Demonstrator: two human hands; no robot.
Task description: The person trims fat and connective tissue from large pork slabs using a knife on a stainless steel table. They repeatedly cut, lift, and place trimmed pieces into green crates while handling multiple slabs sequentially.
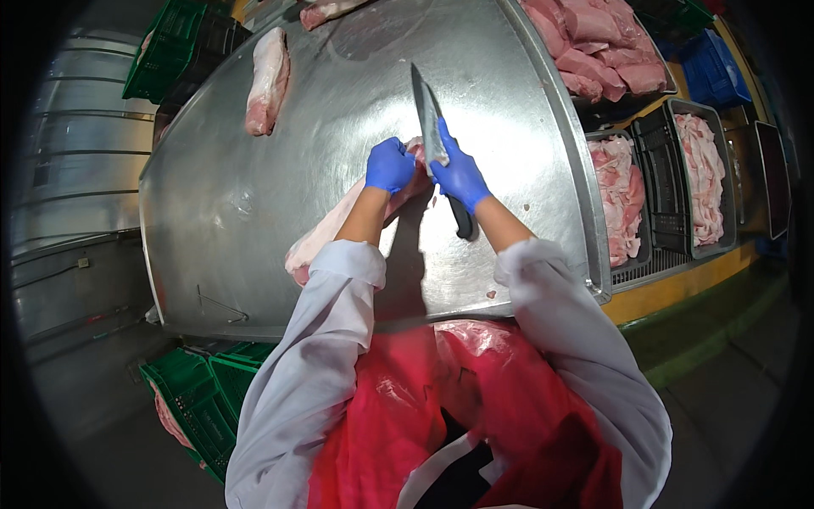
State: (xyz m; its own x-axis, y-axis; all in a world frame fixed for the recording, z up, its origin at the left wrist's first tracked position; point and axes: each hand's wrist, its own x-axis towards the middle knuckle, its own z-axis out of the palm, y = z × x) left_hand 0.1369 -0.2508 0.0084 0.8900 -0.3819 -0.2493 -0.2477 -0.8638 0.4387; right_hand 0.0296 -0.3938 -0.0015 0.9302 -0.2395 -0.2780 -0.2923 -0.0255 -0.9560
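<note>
A long slab of raw pink meat (326,231) lies across the steel table (254,187), running from the lower left up to my hands. My left hand (389,165), in a blue glove, presses down on the slab's far end. My right hand (460,176), also gloved in blue, grips a big knife (426,114) by its black handle. The blade points away from me and its heel rests at the meat, right beside my left hand.
Another meat slab (268,81) lies at the table's far left. A heap of meat cuts (593,42) sits at the far right. Black crates (670,182) of pale meat stand to the right of the table. Green crates (203,399) stand on the floor at lower left.
</note>
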